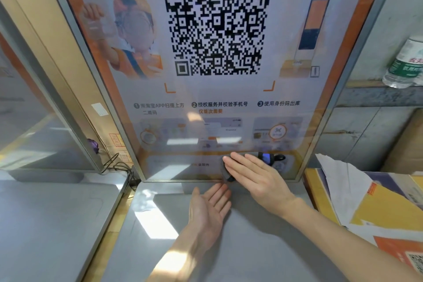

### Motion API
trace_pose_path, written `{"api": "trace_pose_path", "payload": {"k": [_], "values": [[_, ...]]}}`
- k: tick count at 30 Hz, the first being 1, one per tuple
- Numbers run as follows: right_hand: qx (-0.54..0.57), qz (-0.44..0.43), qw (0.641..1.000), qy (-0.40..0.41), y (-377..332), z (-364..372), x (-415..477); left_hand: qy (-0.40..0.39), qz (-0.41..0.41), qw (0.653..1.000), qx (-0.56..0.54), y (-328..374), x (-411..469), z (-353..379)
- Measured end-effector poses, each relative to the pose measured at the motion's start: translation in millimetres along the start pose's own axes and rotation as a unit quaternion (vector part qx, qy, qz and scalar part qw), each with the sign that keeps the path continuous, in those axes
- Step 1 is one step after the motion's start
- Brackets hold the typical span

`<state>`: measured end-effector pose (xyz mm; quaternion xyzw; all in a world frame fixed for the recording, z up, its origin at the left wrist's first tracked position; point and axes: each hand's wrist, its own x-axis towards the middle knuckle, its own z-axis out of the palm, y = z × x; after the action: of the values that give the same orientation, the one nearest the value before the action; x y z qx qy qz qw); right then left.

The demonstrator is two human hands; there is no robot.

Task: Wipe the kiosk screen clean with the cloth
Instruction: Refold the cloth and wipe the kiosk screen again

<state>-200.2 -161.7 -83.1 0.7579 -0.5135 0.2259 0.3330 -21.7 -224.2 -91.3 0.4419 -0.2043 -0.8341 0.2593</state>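
The kiosk screen (212, 107) stands upright in a metal frame and shows a large QR code with orange graphics. My right hand (256, 176) lies flat against the screen's bottom edge, pressing a dark grey cloth (225, 173) to the glass; only a small part of the cloth shows under the fingers. My left hand (209, 208) is just below it, palm up with fingers apart, holding nothing, hovering over the grey counter (229, 247).
A second framed screen (41, 126) stands at the left with a black cable (119, 165) at its base. A plastic water bottle (405, 64) sits on a ledge at the right. Orange and white parcels and papers (370, 204) are piled at the right.
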Motion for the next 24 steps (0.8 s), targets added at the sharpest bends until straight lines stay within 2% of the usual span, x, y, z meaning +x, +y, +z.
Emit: {"api": "trace_pose_path", "payload": {"k": [4,7,15,20,24], "values": [[0.003,0.069,0.995,0.074,6.6,-10.6,38.0,0.003,0.006,1.0,0.022,-2.0,2.1,4.2],[-0.003,0.064,0.994,0.088,5.1,-6.4,36.9,0.0,0.005,1.0,0.03,-3.2,3.1,6.1],[0.016,-0.001,0.999,-0.038,5.5,-5.1,-37.4,-0.003,0.003,1.0,0.022,-8.0,7.3,13.3],[0.009,0.071,0.997,0.036,27.6,-31.6,-6.2,-0.007,-0.001,1.0,0.014,-15.9,5.8,23.6],[0.017,0.084,0.992,0.093,38.2,-32.9,19.9,-0.006,-0.004,1.0,0.015,-20.5,3.8,32.5]]}}
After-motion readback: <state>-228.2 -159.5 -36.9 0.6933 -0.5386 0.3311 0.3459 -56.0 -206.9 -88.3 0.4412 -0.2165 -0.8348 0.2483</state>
